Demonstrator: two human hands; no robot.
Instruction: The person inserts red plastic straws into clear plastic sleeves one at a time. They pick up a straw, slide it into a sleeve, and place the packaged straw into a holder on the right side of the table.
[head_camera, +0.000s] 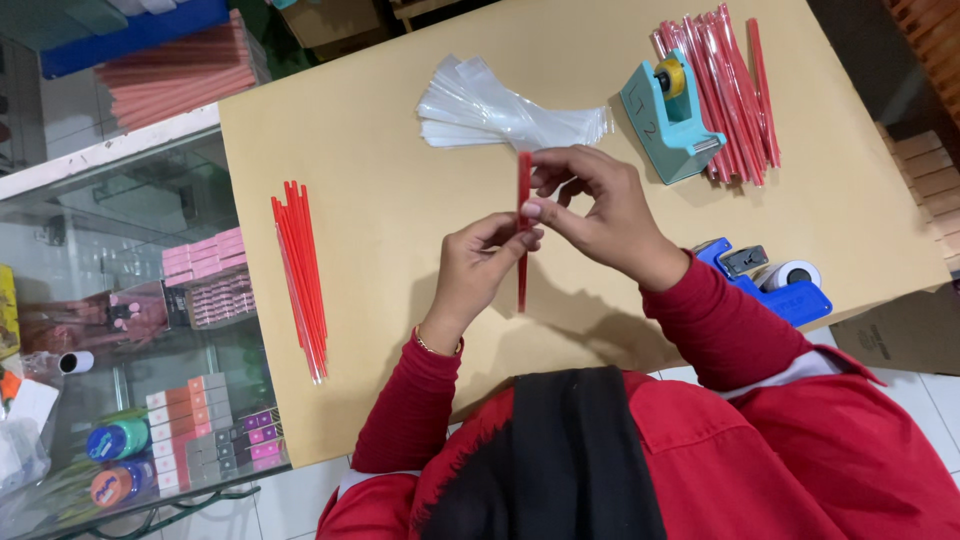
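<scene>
A tan bench (380, 200) fills mid-frame, with clear sleeves (500, 110) stacked top centre and loose red sticks (302, 275) at left, within reach. At centre, left hand (478, 272) and right hand (600, 205) fingers pinch one red stick (523, 235) upright, seemingly steadying it for handling.

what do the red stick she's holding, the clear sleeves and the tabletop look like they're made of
Red stick: thin, straight and evenly coloured, likely plastic; too small to be sure. It is pinched between the left hand and right hand.
Clear sleeves: thin glossy plastic film, see-through with bright glare.
Tabletop: smooth matte tan surface, probably laminated board.
</scene>
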